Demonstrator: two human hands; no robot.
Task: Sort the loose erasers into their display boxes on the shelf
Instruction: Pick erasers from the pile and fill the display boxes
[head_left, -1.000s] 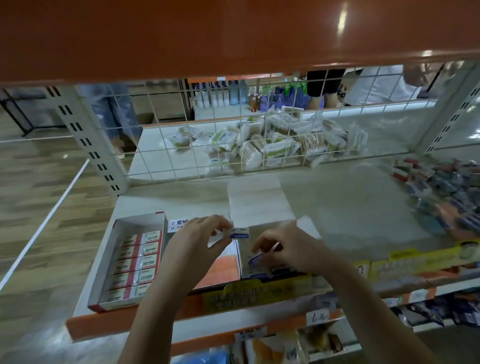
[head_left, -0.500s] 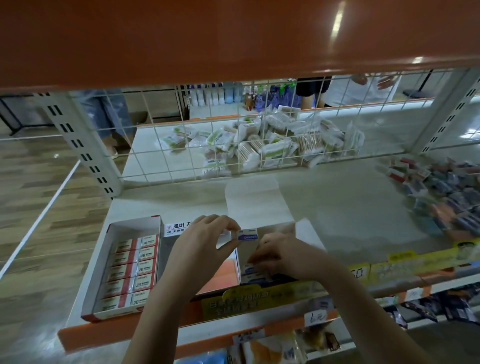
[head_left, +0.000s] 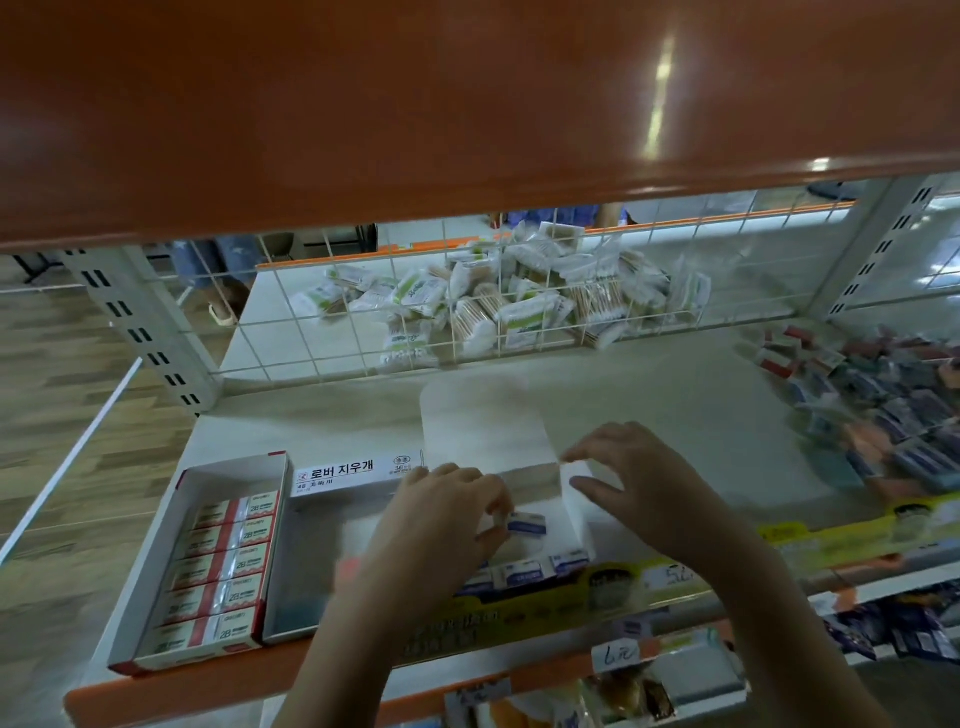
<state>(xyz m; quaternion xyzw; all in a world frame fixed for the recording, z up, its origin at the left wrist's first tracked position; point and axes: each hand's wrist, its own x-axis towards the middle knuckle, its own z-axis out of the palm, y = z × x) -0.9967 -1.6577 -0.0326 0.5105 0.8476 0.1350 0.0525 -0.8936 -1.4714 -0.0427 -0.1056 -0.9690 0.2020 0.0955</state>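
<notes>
White-and-blue eraser (head_left: 525, 523) sits pinched in the left hand (head_left: 441, 525) over the open display box (head_left: 574, 512), at 6 o'clock on the shelf (head_left: 675, 415). The right hand (head_left: 644, 480), fingers relaxed and holding nothing, steadies the box's 3 o'clock wall. Best to lower it flat, label up, snug behind the front row (head_left: 524, 574).

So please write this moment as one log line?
left hand: pinches blue-labelled white eraser | right hand: open, above open white cardboard box | step: placing
</notes>
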